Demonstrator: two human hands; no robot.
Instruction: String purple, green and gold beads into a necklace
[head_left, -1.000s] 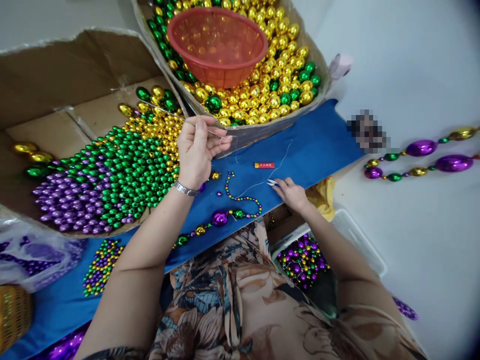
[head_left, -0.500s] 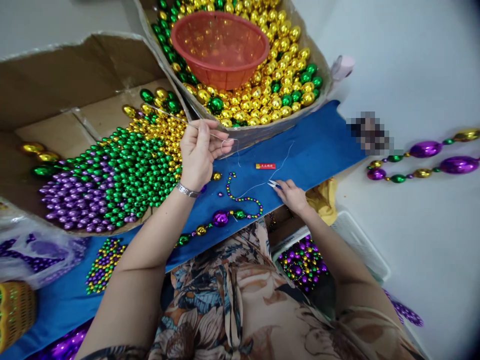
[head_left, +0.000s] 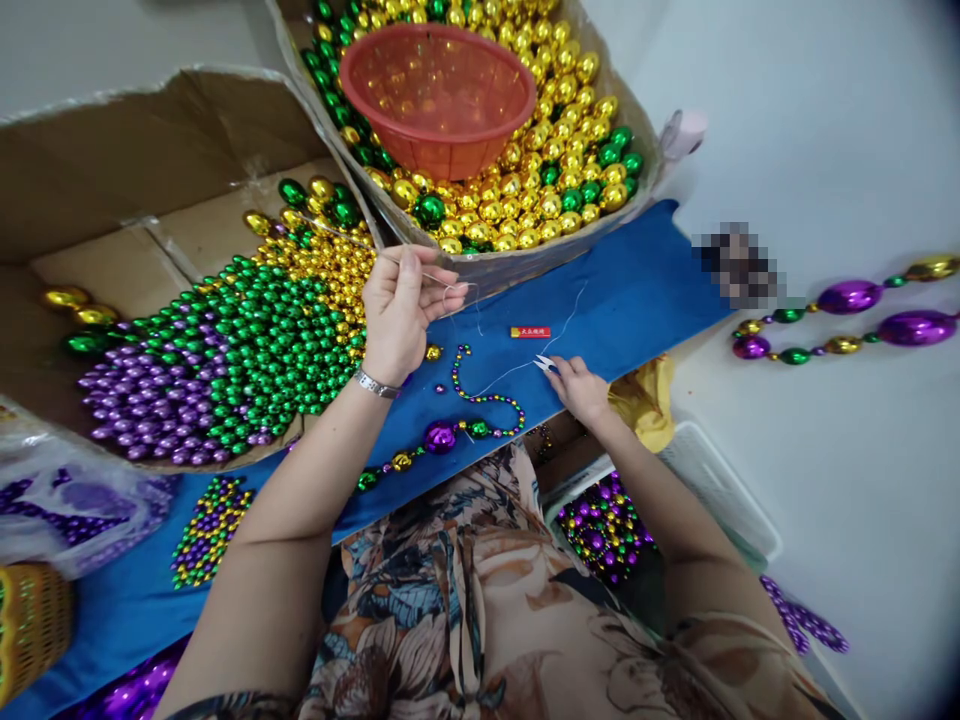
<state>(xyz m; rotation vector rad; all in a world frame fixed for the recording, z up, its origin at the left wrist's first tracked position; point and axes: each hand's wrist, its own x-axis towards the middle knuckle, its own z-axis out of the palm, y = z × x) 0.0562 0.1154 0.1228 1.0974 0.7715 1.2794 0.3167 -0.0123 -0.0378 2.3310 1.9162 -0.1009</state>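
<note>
My left hand (head_left: 396, 312) is raised over the table's far side. Its thumb and fingers pinch a long thin needle (head_left: 341, 232), and a fine white thread (head_left: 480, 318) loops below the fingertips. Lower to the right, my right hand (head_left: 583, 390) is closed around small thread snips (head_left: 544, 364), whose pale blades point left and touch or lie close to a second thread (head_left: 512, 374). That thread runs to a string of beads (head_left: 491, 398), small ones first, then a large purple bead (head_left: 440, 437) and green and gold ones. A red lighter-like item (head_left: 530, 332) lies just beyond the snips.
One cardboard box (head_left: 112, 250) holds purple, green and gold beads. Another box (head_left: 585, 232) holds larger gold beads and a red basket (head_left: 439, 100). A patterned bead pile (head_left: 211, 530) lies on the blue cloth (head_left: 637, 270). A white crate (head_left: 727, 490) stands right.
Both hands keep nearly the same pose. The right hand and snips have shifted very slightly left and up; the needle is still in the left hand.
</note>
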